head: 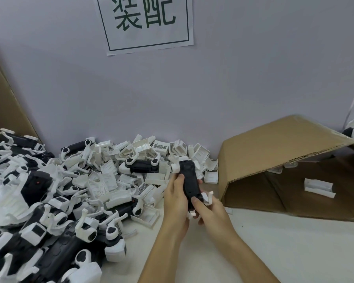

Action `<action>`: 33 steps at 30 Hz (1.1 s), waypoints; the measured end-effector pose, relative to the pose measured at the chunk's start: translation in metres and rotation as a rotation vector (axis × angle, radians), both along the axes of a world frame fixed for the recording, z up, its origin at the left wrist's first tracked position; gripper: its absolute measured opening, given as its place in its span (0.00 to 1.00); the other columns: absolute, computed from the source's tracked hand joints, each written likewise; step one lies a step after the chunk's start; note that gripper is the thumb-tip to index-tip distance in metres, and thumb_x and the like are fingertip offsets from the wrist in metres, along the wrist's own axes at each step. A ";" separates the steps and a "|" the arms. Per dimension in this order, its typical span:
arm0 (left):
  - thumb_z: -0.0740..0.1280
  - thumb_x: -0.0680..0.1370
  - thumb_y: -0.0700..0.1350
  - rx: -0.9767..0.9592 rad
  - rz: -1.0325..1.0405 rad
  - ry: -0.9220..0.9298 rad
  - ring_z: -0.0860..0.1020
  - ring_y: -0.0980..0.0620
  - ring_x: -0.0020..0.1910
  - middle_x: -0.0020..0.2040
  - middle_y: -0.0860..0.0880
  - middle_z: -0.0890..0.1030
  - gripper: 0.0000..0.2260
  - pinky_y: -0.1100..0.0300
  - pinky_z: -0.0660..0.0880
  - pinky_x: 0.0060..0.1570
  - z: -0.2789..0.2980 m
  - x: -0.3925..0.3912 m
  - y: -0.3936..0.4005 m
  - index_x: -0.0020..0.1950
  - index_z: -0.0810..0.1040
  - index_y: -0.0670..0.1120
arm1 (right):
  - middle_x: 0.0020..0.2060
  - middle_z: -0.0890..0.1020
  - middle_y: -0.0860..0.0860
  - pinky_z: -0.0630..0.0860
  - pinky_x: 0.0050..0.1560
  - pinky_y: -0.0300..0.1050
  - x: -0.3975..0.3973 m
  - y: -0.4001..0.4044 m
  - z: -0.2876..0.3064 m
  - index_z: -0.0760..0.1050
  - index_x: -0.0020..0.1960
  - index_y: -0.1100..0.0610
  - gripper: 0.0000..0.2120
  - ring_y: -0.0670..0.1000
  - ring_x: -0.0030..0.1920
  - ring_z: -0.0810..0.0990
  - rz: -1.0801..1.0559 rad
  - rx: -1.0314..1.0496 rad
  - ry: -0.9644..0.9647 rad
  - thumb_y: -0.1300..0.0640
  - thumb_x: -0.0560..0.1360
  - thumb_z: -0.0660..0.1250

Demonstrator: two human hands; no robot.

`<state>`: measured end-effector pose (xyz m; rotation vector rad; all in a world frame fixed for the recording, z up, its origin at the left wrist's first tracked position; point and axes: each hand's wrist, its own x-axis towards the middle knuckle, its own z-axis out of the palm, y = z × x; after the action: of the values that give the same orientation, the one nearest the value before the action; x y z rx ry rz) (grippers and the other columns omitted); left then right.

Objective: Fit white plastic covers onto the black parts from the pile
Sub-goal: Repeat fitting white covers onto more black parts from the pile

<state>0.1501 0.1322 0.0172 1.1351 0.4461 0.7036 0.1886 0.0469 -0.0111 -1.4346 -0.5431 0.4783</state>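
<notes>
Both hands hold one black part (pixel 189 180). Left hand (pixel 177 198) fingers wrap it; right hand (pixel 209 209) maybe pinches its 6 o'clock end.

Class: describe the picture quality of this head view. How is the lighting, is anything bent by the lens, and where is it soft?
Head view: even, soft light with faint shadows; wide-angle bending at the cardboard box and wall sign edges; the pile softens toward the lower left corner; both hands sharp enough.

Both bare forearms are extended forward from the lower edge of the view. The left hand (pixel 177 193) is curled around a black part (pixel 189 180), and the right hand (pixel 209 209) is wrapped around its near end, thumb on top.
</notes>
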 end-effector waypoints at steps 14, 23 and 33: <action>0.57 0.84 0.47 0.000 0.000 -0.003 0.83 0.47 0.37 0.42 0.44 0.85 0.12 0.60 0.74 0.27 0.001 -0.001 -0.003 0.54 0.80 0.47 | 0.29 0.77 0.43 0.72 0.36 0.41 0.005 0.002 -0.006 0.77 0.49 0.42 0.18 0.41 0.30 0.73 0.025 0.041 0.044 0.66 0.79 0.62; 0.57 0.84 0.46 0.078 -0.004 -0.046 0.82 0.50 0.37 0.42 0.44 0.84 0.16 0.57 0.76 0.35 0.001 -0.001 -0.006 0.46 0.83 0.56 | 0.32 0.80 0.42 0.75 0.36 0.37 0.001 0.000 -0.002 0.75 0.54 0.40 0.16 0.39 0.31 0.75 -0.015 0.029 -0.019 0.63 0.81 0.61; 0.57 0.84 0.48 -0.058 -0.013 -0.028 0.82 0.49 0.35 0.43 0.42 0.85 0.13 0.59 0.76 0.30 -0.004 0.001 -0.001 0.57 0.80 0.46 | 0.34 0.78 0.44 0.74 0.37 0.38 0.003 0.001 -0.004 0.74 0.54 0.40 0.17 0.41 0.32 0.74 0.030 0.014 0.012 0.63 0.81 0.61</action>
<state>0.1510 0.1309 0.0134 1.0714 0.4324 0.6906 0.1918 0.0481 -0.0148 -1.4115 -0.5576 0.5062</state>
